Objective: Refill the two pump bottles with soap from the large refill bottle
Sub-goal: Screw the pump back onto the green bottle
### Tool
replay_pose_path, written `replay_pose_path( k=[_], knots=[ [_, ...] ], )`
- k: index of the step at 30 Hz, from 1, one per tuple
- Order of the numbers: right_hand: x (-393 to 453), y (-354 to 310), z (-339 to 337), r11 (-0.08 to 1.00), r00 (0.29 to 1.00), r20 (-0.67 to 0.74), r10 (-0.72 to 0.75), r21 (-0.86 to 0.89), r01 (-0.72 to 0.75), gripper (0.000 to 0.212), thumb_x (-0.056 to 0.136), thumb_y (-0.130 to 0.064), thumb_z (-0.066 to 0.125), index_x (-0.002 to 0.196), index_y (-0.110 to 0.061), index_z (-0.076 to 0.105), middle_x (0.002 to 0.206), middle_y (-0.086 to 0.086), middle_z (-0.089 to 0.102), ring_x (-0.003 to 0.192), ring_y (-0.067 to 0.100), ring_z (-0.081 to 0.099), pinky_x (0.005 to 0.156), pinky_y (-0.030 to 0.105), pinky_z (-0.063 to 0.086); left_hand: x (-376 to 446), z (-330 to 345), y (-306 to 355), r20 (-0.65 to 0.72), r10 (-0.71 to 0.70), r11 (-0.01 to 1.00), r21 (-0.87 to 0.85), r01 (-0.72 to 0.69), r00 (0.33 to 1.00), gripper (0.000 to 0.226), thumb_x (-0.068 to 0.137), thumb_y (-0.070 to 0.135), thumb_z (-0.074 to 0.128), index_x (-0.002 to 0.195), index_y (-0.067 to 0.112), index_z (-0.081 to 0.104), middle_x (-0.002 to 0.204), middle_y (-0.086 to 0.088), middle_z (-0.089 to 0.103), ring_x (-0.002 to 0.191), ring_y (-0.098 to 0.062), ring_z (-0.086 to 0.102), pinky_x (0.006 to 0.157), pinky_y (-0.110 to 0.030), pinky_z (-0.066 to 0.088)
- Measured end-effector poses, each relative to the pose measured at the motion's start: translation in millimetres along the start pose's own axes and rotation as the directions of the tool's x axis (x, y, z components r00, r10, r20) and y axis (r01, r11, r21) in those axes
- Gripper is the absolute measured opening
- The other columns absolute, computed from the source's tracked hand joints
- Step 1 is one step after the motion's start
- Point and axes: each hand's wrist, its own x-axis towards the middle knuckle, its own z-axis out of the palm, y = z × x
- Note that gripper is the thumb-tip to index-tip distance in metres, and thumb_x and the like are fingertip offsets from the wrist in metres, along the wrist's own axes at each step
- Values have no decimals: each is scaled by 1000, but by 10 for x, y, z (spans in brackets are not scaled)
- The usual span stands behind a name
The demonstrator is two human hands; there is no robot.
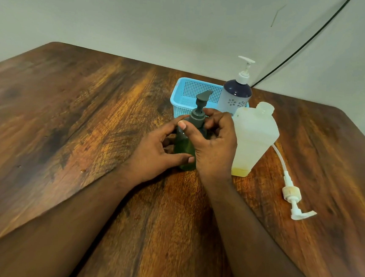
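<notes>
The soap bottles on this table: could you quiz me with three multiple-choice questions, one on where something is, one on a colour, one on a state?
1. Where does the loose white pump lie?
A. in the basket
B. on the table, right of the refill bottle
C. screwed onto the refill bottle

2. What colour is the basket?
A. light blue
B. red
C. black

3. How full is the large refill bottle?
A. full to the neck
B. about half full
C. nearly empty

Answers:
1 B: the pump and its tube rest on the wooden table beside the refill bottle's right side.
2 A: the mesh walls are light blue, behind the green pump bottle that the left hand and right hand hold.
3 C: only a thin yellow layer shows at the bottom, and the neck is open.
</notes>
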Motion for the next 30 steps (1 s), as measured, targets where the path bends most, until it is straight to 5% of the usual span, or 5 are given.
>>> replay_pose_path(
  k=[5,8,13,21,30],
  knots=[
    [-29,-20,-4,987,986,122,116,95,-128,55,77,-37,72,128,-32,53,128,-4,60,120,13,57,95,45,53,10,-17,19,42,-47,993,-106,52,998,83,72,7,84,145,19,46,133,9,62,119,-4,61,89,-17,53],
    [-40,-37,-45,956,966,228,123,234,-177,39,84,-30,62,123,-33,62,126,-1,63,119,18,59,95,50,52,-2,-71,14,62,-66,978,-192,77,996,83,67,2,85,141,17,50,127,9,67,116,-7,65,87,-17,54],
    [-21,-74,-99,973,970,214,118,168,-156,32,82,-19,71,109,-35,68,113,-6,71,108,11,66,85,32,57,-20,-135,24,78,-57,977,-201,72,995,81,65,-2,86,138,13,53,125,7,68,115,-10,66,89,-20,54],
    [-37,-132,-74,983,985,145,97,139,-118,35,78,-14,77,106,-34,68,112,-2,71,108,13,66,89,41,56,-15,-112,36,61,-51,979,-193,62,997,82,66,0,86,139,19,53,128,9,65,115,-5,64,87,-17,54],
    [162,-257,-262,974,882,436,181,43,-222,37,77,-9,76,112,-15,69,102,-11,74,99,1,68,74,14,53,16,-239,25,266,-103,972,-178,154,959,82,67,4,84,138,28,50,130,8,65,124,-11,59,98,-22,50]
  ],
)
